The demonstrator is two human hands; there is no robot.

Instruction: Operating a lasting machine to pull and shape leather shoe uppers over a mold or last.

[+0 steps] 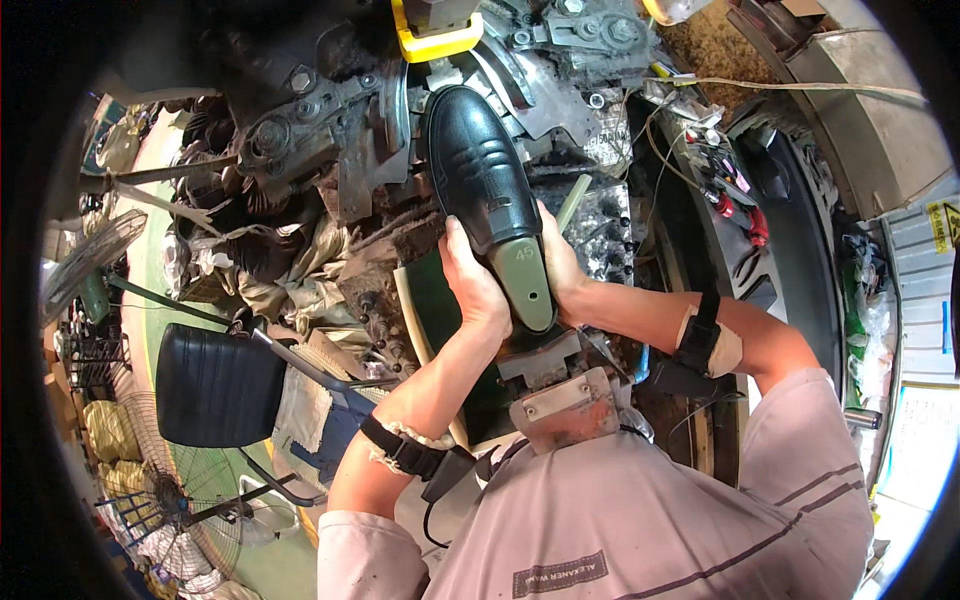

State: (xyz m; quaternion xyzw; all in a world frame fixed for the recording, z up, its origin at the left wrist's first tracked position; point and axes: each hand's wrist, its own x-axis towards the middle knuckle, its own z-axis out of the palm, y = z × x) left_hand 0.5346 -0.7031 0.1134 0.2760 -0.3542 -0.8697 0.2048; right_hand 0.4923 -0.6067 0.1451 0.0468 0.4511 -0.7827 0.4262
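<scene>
My left hand (473,280) and right hand (563,270) grip the black shoe upper (485,165) from both sides, most fingers hidden beneath it. The green last (524,285) shows between my hands. Ahead of my fingers, the toe points into the metal machine (300,130); whether they touch, I can't tell. Red-handled pliers (757,228) lie well to my fingers' right, a black chair (220,385) to their left.
</scene>
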